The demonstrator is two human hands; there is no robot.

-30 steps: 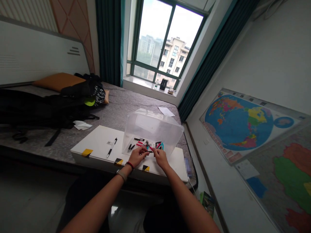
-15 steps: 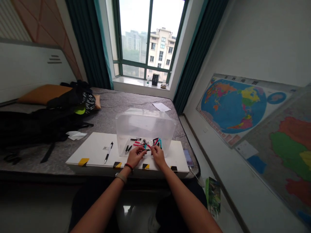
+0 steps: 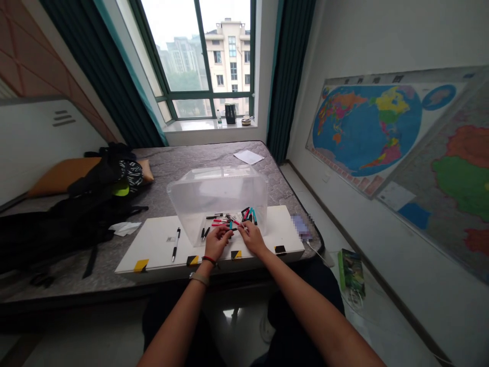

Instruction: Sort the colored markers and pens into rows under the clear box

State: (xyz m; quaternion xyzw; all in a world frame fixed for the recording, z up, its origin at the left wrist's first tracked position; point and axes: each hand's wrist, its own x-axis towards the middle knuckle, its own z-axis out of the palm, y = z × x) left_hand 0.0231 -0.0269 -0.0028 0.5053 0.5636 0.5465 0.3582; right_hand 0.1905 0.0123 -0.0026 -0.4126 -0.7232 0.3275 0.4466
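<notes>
A clear plastic box (image 3: 219, 191) lies on its side on the white board-like case (image 3: 153, 250), its opening toward me. Inside are several pens and pen parts (image 3: 250, 214) in black, red, teal and silver. At the box's opening my left hand (image 3: 217, 242) pinches a small black pen part (image 3: 234, 229). My right hand (image 3: 252, 238) is close beside it, thumb and fingers pinched on a thin pen piece mostly hidden by the fingers. To the left, outside the box, a white and black pen (image 3: 176, 244) lies on the case.
The case rests on a grey mattress (image 3: 206, 153) by the window. Black bags (image 3: 76, 214) and a crumpled tissue (image 3: 125, 228) lie left. At right are a blurred phone-like object (image 3: 301, 227) with a cable and a green box (image 3: 351, 272) on the floor. White paper (image 3: 248, 157) lies behind.
My view has turned slightly, so the scene is shifted and tilted. Both hands stay together at the box's opening, fingers still pinched; the loose pens look unmoved.
</notes>
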